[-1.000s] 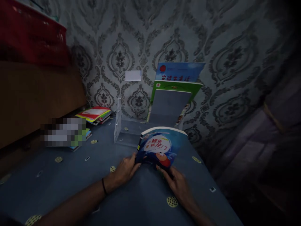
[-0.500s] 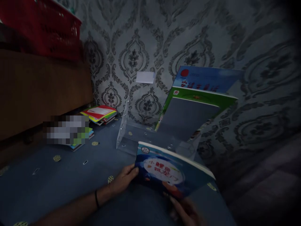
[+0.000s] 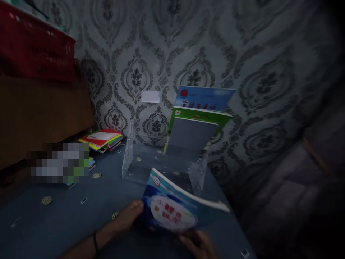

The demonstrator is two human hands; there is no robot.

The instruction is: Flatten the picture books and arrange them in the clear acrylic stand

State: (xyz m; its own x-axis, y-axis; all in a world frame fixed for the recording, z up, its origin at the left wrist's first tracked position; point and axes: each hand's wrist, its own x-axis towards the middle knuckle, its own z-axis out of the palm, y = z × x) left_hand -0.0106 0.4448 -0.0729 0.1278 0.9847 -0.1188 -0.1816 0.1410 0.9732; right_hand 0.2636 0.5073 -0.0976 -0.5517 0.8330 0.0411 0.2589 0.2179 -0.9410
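Since a second ago, the blue picture book (image 3: 169, 208) has come lower and away from the clear stand (image 3: 128, 154), and its top edge, level then, now slopes down toward your right. The stand's right side panel, covered by the book before, is now in plain sight.

You have the book raised in front of you, nearer than the stand, its cover turned up toward you. Your left hand (image 3: 134, 212) pinches its left edge, thumb on the cover and the other fingers mostly hidden; a dark band (image 3: 95, 242) circles that wrist. Your right hand (image 3: 198, 244) is bent at the book's lower edge, but it is dark and blurred, so you cannot tell how firmly it is closed.

The stand rests on the patterned worktop (image 3: 102, 205). At its right rear, a plain grey panel (image 3: 192, 135) stands before a green book (image 3: 199, 112), with a blue-topped book (image 3: 205, 97) rising behind that; how they are supported is unclear. To your left lie a red-topped pile (image 3: 104, 136) and, nearer you, a partly pixelated pile (image 3: 59, 162). A white card (image 3: 150, 96) shows against the patterned wall (image 3: 156, 43).
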